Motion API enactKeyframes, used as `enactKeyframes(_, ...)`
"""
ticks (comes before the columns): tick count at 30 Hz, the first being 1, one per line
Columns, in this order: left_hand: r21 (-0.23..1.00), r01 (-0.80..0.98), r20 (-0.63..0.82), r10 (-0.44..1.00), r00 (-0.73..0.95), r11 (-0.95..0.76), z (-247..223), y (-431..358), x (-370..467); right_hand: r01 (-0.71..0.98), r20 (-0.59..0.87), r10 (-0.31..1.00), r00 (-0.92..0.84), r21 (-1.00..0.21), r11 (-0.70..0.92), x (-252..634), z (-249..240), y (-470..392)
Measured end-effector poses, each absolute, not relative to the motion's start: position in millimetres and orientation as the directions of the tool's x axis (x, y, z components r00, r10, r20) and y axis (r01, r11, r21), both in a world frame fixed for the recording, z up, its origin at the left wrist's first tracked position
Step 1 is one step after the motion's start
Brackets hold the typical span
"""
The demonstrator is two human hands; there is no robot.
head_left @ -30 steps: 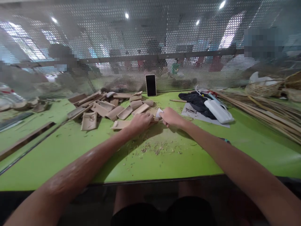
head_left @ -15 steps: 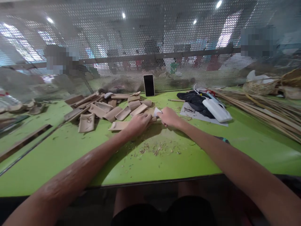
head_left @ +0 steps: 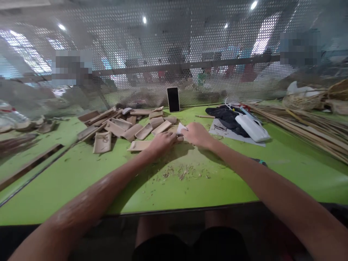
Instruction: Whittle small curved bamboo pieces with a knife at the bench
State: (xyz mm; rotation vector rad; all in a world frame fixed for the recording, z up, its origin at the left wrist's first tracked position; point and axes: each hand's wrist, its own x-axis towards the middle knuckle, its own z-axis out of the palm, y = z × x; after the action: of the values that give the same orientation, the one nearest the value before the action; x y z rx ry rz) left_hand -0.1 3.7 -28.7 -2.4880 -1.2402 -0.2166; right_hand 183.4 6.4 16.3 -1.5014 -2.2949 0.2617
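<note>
My left hand is closed over a small bamboo piece at the middle of the green table. Its fingers hide most of that piece. Close against it on the right, my right hand is closed, with a white, paper-like piece sticking out on its left side. Whatever else the right fingers hold is hidden. Curved bamboo pieces are heaped just behind and left of my left hand. Loose shavings lie on the table in front of both hands.
A dark-screened tablet or phone stands against the perforated screen. To the right are a black cloth, a white case-like object and long bamboo strips. A wooden bar lies at left.
My right hand has turned slightly and shifted a little, staying beside the left hand. My left hand keeps its hold. The whole view has shifted slightly.
</note>
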Motion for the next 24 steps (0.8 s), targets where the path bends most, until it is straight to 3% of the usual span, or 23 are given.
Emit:
enactKeyframes(4,-0.234,0.816,0.26,0.774,0.577,-0.529,-21.8,5.7,3.3,0.878,0.239,0.905,-0.351,-0.253,0.407,182.5,17.3,4.3)
enactKeyframes(7,-0.229,0.844,0.254,0.808,0.532,-0.484,-18.0,6.1,4.9,0.879,0.175,0.922,-0.347,-0.283,0.384,181.9,14.9,3.5)
enactKeyframes(10,-0.217,0.856,0.252,0.82,0.513,-0.469,-17.9,9.1,5.1,0.871,0.225,0.915,-0.336,-0.296,0.393,180.2,15.1,2.4)
enactKeyframes(17,-0.229,0.861,0.263,0.822,0.505,-0.455,-19.3,14.4,4.0,0.903,0.238,0.908,-0.345,-0.177,0.39,174.2,9.6,-5.0)
enactKeyframes(22,-0.225,0.88,0.21,0.861,0.464,-0.419,-10.0,7.8,1.4,0.902,0.239,0.876,-0.42,0.006,0.431,170.5,12.4,-17.8)
enactKeyframes(24,-0.221,0.884,0.2,0.868,0.455,-0.412,-6.6,6.0,0.3,0.904,0.238,0.876,-0.419,0.018,0.428,169.2,12.4,-18.9)
